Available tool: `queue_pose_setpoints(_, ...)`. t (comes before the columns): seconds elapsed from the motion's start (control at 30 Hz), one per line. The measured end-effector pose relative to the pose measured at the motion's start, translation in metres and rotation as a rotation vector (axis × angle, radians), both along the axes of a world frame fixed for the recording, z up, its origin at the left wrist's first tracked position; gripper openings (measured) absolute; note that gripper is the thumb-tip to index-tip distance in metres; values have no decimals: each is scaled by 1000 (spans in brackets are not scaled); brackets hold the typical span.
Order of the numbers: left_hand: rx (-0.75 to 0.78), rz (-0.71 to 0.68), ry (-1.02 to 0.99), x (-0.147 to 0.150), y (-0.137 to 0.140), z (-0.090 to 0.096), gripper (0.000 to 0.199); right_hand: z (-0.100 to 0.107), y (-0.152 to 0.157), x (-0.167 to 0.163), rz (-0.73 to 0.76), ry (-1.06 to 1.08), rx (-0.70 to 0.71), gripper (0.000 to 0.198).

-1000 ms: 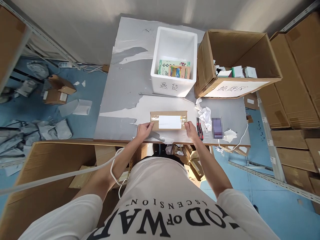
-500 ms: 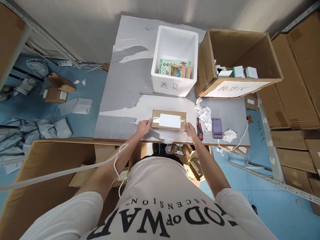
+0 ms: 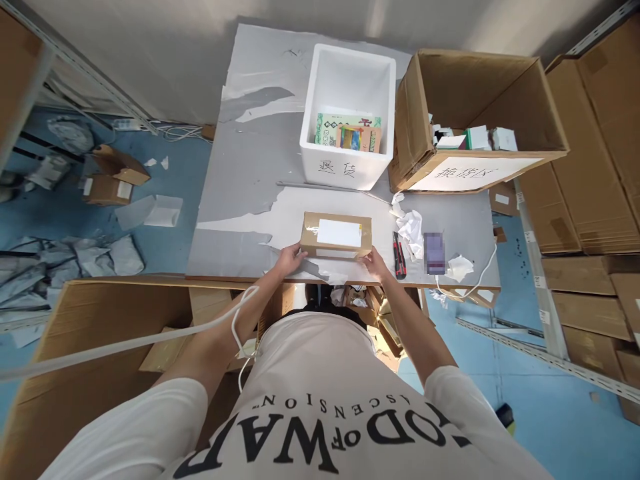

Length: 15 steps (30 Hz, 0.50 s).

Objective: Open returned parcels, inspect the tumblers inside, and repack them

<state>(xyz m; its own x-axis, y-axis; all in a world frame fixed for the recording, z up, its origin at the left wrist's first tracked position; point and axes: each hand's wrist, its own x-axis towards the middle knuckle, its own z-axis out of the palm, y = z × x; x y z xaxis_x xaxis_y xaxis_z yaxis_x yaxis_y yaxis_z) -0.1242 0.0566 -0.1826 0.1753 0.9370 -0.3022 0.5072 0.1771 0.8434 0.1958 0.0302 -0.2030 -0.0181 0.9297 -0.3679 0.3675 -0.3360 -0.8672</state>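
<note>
A small brown cardboard box (image 3: 311, 245) with a white label on top is held between my two hands at the front of the grey table (image 3: 225, 253). My left hand (image 3: 291, 259) grips its lower left corner. At its lower right corner, my right hand (image 3: 374, 264) has its fingers closed on the edge. The box's front side shows a second pale label strip. To the right of my right hand lies a red and black box cutter (image 3: 399, 256), and beyond it some crumpled white paper (image 3: 411, 233).
A white foam box (image 3: 350, 172) holding booklets stands at the back, beside a large cardboard carton (image 3: 410, 127) with small boxes inside. A blurred-out purple phone-like item (image 3: 435, 253) with a white cable lies at right. A big open carton (image 3: 115, 300) sits below left.
The small box has tipped so that more of its front side shows. Both hands have shifted slightly lower on its corners.
</note>
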Motion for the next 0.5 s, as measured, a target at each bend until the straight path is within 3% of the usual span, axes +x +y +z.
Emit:
queue_pose_setpoints(0.1,33,20,60,0,3,17,50,18,4,7,5,13,11,32)
queue_pose_setpoints(0.27,74,123,284,7,20,31,58,38,13,6,-41,-181,-13,42)
queue_pose_setpoints(0.5,-12,83,355,10,35,18,58,21,12,-5,-88,-168,-125,43)
